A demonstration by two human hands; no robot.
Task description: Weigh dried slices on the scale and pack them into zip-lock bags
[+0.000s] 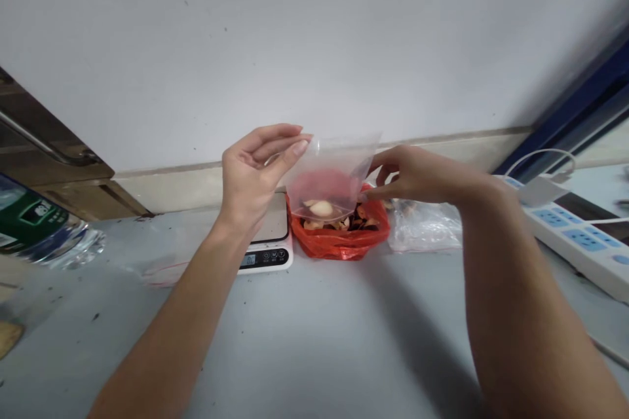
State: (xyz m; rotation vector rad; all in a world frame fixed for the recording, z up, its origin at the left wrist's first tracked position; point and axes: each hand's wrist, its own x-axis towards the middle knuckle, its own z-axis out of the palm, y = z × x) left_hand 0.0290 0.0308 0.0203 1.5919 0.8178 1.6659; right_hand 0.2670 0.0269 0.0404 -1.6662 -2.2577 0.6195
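Found near centre: clear plastic bag [337,160], raised between the two hands, before the pale wall [314,46]. Visible at its lower end, apparently inside: one pale rounded piece [322,208]. Left hand [263,167]: grasping the clear plastic bag near its upper left corner, between thumb and fingers. Right hand [400,173]: at the right edge of the same bag, fingers bent; not possible to tell whether gripping or merely touching.

Directly below: red plastic bag [339,251], open at the top, with pale and dark brown pieces [366,216] inside. Just beside, on the left: white digital scale [270,264], partly hidden by the left hand and wrist. Readable on its buttons: M and T, next to a power symbol. On the lit display [249,260]: apparently zeros, too small to confirm. Just right of the red plastic bag: clear packaging [427,229], on the grey worktop [295,340].

Farther left: clear bottle [81,245] with green label [39,213]; white lettering, too blurred to read. Farther right: white power strip [597,262] with blue socket faces; no readable brand.
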